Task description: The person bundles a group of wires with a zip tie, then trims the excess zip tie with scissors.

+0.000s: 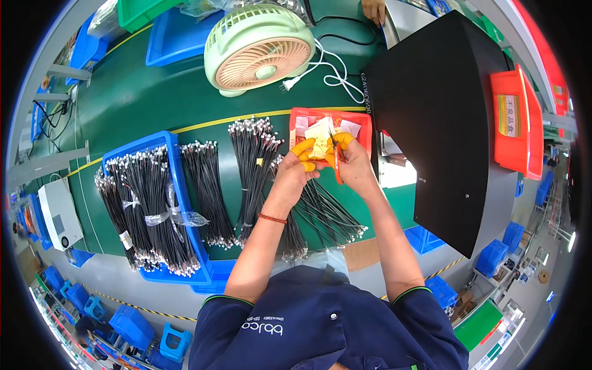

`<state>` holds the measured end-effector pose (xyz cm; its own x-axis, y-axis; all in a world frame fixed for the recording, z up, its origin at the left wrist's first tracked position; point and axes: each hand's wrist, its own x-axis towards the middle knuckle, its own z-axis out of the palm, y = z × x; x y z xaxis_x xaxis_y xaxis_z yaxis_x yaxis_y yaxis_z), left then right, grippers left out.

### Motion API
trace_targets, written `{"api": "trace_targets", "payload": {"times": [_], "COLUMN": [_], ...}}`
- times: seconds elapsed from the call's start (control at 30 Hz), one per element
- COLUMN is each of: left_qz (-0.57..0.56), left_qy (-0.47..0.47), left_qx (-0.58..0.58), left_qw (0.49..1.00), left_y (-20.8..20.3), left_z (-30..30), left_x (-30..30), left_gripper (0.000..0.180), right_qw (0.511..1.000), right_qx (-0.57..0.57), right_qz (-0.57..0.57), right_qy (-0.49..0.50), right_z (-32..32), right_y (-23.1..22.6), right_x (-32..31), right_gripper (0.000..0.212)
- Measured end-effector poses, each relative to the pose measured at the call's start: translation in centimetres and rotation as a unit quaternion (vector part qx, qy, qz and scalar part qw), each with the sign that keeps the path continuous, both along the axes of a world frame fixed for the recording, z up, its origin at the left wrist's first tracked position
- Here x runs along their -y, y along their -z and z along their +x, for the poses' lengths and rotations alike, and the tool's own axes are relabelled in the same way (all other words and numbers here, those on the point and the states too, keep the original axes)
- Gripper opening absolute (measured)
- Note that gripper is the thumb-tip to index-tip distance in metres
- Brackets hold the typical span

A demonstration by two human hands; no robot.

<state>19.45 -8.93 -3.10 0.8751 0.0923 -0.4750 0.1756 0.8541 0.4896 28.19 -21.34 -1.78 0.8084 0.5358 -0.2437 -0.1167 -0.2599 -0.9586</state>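
Yellow finger covers sit on the fingertips of both hands. My left hand (295, 172) is closed, pinching the edge of a pale yellow sheet of paper (319, 143) over a red bin (365, 131). My right hand (354, 165) grips a slim orange tool (338, 171) with a dark pointed tip; its exact kind is unclear. That tip lies against the sheet's right side. More paper pieces are in the bin behind my fingers. Beneath my forearms, bundles of black cables (324, 209) with white connectors fan out on the green table.
To the left, a blue tray (177, 163) holds bundled cables, with more bundles (209, 194) beside it. A green fan (265, 52) with a white cord stands at the back. A large black panel (431, 111) rises on the right, bearing a red bin (515, 123). Another person's hand (374, 11) shows at the far edge.
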Motion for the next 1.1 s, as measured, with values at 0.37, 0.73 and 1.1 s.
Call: {"api": "trace_targets", "payload": {"times": [0.37, 0.73, 1.1], "left_qz": [0.307, 0.302, 0.754], "left_qy": [0.014, -0.037, 0.054], "left_qx": [-0.059, -0.121, -0.257], "left_qw": [0.95, 0.945, 0.602], "left_y": [-2.2, -3.5, 0.0], "left_z": [-4.5, -10.6, -11.4], "left_x": [-1.4, -4.1, -5.3], "left_gripper": [0.048, 0.045, 0.04], "right_qw": [0.91, 0.838, 0.749], "right_qx": [0.179, 0.304, 0.394], "right_qz": [-0.374, -0.45, -0.516], "right_qy": [-0.011, -0.042, -0.132], "right_z": [3.0, 2.7, 3.4], "right_y": [3.7, 4.9, 4.6], "right_x": [-1.9, -1.5, -1.2], "right_gripper": [0.019, 0.011, 0.006]}}
